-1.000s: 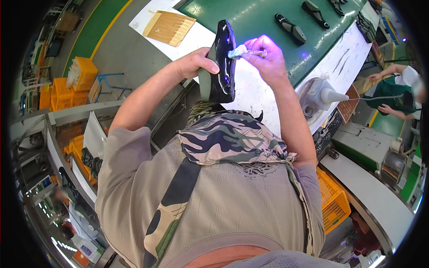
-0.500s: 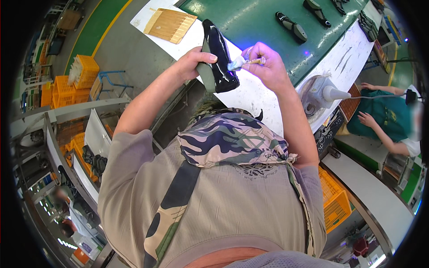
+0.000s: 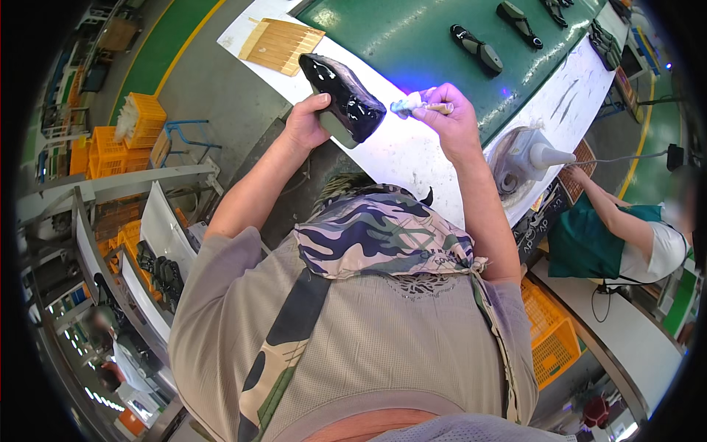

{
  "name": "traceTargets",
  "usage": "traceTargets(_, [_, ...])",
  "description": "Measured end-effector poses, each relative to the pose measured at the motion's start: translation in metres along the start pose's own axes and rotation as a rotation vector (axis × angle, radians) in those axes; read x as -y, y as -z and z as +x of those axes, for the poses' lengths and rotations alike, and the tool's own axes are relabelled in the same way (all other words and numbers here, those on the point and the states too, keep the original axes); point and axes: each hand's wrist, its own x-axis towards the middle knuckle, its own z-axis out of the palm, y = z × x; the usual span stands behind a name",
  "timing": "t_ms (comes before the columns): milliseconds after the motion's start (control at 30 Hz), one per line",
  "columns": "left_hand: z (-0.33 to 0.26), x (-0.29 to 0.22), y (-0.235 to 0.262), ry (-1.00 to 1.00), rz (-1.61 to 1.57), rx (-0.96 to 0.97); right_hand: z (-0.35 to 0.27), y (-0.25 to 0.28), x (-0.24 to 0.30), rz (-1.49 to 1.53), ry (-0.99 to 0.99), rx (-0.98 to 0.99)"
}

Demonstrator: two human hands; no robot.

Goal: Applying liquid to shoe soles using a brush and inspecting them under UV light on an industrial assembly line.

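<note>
My left hand (image 3: 307,122) is closed on a glossy black shoe (image 3: 346,97), its thumb over the edge and its other fingers hidden underneath. The shoe is tilted above the near white edge of the bench, light glinting off its wet-looking upper. Just right of the toe, my right hand (image 3: 458,124) pinches a small tool with a pale wooden handle (image 3: 440,108). A whitish, cloth-like wad (image 3: 406,104) shows at the tool's end, lit bluish. A narrow gap separates wad and shoe.
Several black shoes (image 3: 477,50) lie on the green belt (image 3: 398,44). A slatted wooden board (image 3: 281,46) rests at the far left of the white ledge (image 3: 434,173). A translucent container with a cone top (image 3: 549,156) stands right, near a co-worker in a green apron (image 3: 585,239).
The shoe has turned and shifted slightly left in my left hand. My right hand has drawn the wad off the shoe, a little to the right. The co-worker has leaned toward the bench.
</note>
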Motion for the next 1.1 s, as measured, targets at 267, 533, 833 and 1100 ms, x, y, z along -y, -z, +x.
traceTargets(267, [-0.012,0.017,-0.017,-0.161,-0.057,0.024,0.004,-0.02,-0.001,0.223,-0.122,-0.143])
traceTargets(533, [-0.039,0.024,-0.035,-0.453,0.347,-0.163,-0.013,-0.017,-0.014,0.184,-0.279,-0.262])
traceTargets(833, [-0.078,-0.018,-0.028,-0.734,0.801,-0.283,0.019,-0.053,-0.029,0.306,-0.331,-0.133])
traceTargets(1100, [-0.191,-0.186,-0.03,-1.075,0.923,-0.499,0.062,-0.112,-0.069,0.478,-0.508,-0.071])
